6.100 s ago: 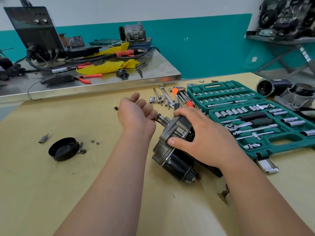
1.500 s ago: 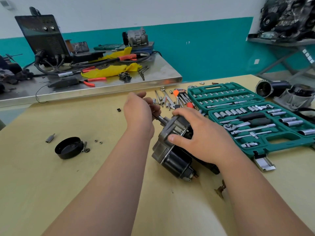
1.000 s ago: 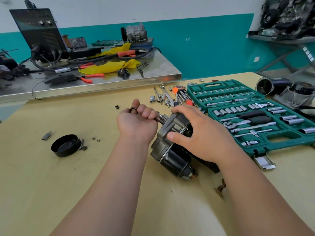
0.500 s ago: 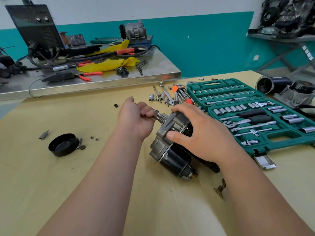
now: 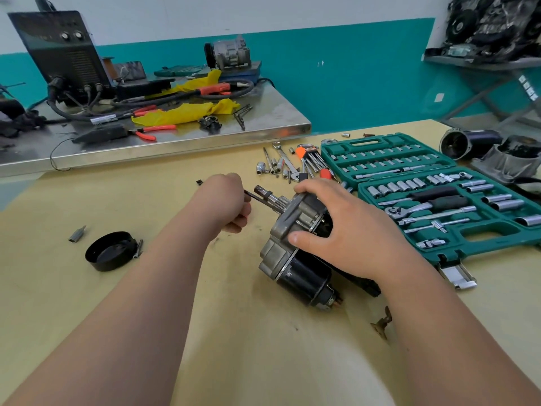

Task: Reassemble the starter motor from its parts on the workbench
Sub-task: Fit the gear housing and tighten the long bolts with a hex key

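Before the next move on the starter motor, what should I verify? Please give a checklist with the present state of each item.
1. Right hand steadies the starter motor: ok.
2. Left hand grips the thin dark tool: ok.
3. Shaft end free to reach: ok.
4. Dark ring seated on the shaft: cannot tell.
5. Black cap fitted: not ok, it lies on the workbench.

The grey cast-metal and glossy black cylindrical starter motor [image 5: 304,276] lies tilted on the tan workbench [image 5: 248,347], its steel shaft [image 5: 270,197] pointing up-left, its housing gripped by the right hand [image 5: 351,230]. The left hand [image 5: 227,200] pinches a thin dark strip [image 5: 251,195] beside the shaft. 1 round black cap [image 5: 109,254] lies well to the left.
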`<state>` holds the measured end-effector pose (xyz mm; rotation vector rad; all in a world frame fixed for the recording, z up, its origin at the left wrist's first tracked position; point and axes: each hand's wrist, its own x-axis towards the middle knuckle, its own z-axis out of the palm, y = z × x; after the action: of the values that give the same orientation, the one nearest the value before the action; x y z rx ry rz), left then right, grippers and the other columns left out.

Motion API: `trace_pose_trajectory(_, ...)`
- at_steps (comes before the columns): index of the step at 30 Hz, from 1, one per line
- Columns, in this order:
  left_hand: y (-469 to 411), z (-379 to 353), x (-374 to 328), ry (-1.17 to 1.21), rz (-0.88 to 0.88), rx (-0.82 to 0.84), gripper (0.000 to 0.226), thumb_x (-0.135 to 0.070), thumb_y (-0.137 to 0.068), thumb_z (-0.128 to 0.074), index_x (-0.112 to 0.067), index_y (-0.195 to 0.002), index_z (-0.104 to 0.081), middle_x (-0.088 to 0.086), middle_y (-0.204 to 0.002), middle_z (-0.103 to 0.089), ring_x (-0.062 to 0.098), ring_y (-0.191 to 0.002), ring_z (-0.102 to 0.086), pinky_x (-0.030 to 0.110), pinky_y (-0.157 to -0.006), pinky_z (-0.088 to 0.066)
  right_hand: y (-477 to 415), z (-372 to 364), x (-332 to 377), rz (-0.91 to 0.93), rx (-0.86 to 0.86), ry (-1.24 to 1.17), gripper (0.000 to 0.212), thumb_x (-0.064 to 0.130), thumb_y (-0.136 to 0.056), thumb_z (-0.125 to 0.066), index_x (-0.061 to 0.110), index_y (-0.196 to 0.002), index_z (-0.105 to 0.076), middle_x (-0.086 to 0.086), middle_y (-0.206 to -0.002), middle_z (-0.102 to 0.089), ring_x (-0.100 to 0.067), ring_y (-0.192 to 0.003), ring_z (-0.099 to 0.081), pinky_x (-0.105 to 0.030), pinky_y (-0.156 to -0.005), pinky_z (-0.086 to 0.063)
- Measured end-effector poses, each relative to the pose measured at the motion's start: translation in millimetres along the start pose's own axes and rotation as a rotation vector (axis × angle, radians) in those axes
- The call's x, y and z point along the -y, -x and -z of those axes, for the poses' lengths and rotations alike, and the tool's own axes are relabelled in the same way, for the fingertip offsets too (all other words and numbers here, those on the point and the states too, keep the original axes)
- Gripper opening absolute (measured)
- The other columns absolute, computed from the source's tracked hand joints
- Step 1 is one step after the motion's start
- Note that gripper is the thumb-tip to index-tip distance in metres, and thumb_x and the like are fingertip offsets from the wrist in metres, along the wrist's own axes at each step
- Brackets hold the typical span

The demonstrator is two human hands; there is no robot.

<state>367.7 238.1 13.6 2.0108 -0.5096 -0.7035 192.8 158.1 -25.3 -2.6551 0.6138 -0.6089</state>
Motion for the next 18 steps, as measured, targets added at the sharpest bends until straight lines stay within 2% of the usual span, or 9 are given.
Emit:
trace_pose_trajectory(3,-3.9,1.2,-2.2,-0.072,-0.140,-0.015,0.030,-0.002,-0.102,-0.027,-0.005,-0.080,-0.048,0.012,-0.062,-0.049,0.025,-0.056,-0.048,0.034,-0.058,-0.047,0.1,1.6,0.5,-0.002,0.005,-0.002,0.060,0.071,-0.072,-0.050,0.057,-0.126,-0.026,0.033,-0.133,-0.035,0.000,-0.094,-0.053,-0.019,-0.061,-0.040)
trace_pose_trajectory(6,-7.8,10.2,0.7,-0.052,-0.180,0.050,0.030,-0.008,-0.101,-0.028,-0.009,-0.078,-0.047,0.006,-0.052,-0.046,0.021,-0.042,-0.046,0.023,-0.042,-0.047,1.4,2.8,2.2,0.009,0.005,0.009,0.058,0.069,-0.074,-0.053,0.058,-0.124,-0.026,0.035,-0.130,-0.033,0.002,-0.092,-0.051,-0.015,-0.059,-0.036)
trace_pose_trajectory(8,-10.3,14.9,3.5,0.053,-0.194,0.159,0.026,-0.008,-0.099,-0.027,-0.007,-0.082,-0.046,0.003,-0.046,-0.038,0.020,-0.041,-0.039,0.023,-0.042,-0.044,1.9,3.2,3.2,0.013,0.008,0.008,0.057,0.068,-0.074,-0.054,0.058,-0.123,-0.027,0.035,-0.130,-0.033,0.002,-0.092,-0.051,-0.015,-0.060,-0.036)
trace_pose_trajectory(10,-11.0,16.8,8.0,0.188,-0.243,0.249,0.025,-0.011,-0.101,-0.028,-0.008,-0.084,-0.045,0.001,-0.045,-0.034,0.020,-0.041,-0.037,0.028,-0.050,-0.041,1.9,3.5,4.0,0.011,0.010,0.005,0.057,0.067,-0.075,-0.055,0.058,-0.123,-0.027,0.035,-0.130,-0.033,0.004,-0.091,-0.050,-0.014,-0.060,-0.034)
trace_pose_trajectory(13,-12.6,15.4,16.7,0.353,-0.360,0.307,0.031,-0.017,-0.107,-0.027,-0.009,-0.085,-0.047,-0.002,-0.046,-0.032,0.018,-0.041,-0.035,0.031,-0.055,-0.033,2.1,4.0,3.8,0.008,0.016,-0.002,0.057,0.068,-0.073,-0.052,0.059,-0.124,-0.027,0.036,-0.128,-0.033,0.005,-0.090,-0.051,-0.013,-0.060,-0.034)
trace_pose_trajectory(16,-13.1,19.1,25.8,0.399,-0.432,0.355,0.033,-0.022,-0.108,-0.028,-0.010,-0.097,-0.057,-0.004,-0.048,-0.030,0.015,-0.042,-0.033,0.025,-0.049,-0.036,2.0,3.9,4.2,0.001,0.020,-0.016,0.059,0.072,-0.069,-0.046,0.060,-0.124,-0.028,0.037,-0.128,-0.033,0.006,-0.089,-0.051,-0.012,-0.062,-0.034)
trace_pose_trajectory(18,-15.9,25.3,31.4,0.398,-0.384,0.399,0.033,-0.024,-0.108,-0.030,-0.014,-0.112,-0.061,-0.004,-0.049,-0.029,0.013,-0.040,-0.031,0.023,-0.044,-0.038,2.1,3.5,3.7,0.000,0.011,-0.013,0.060,0.073,-0.068,-0.043,0.060,-0.124,-0.028,0.038,-0.129,-0.032,0.005,-0.092,-0.050,-0.011,-0.063,-0.033)
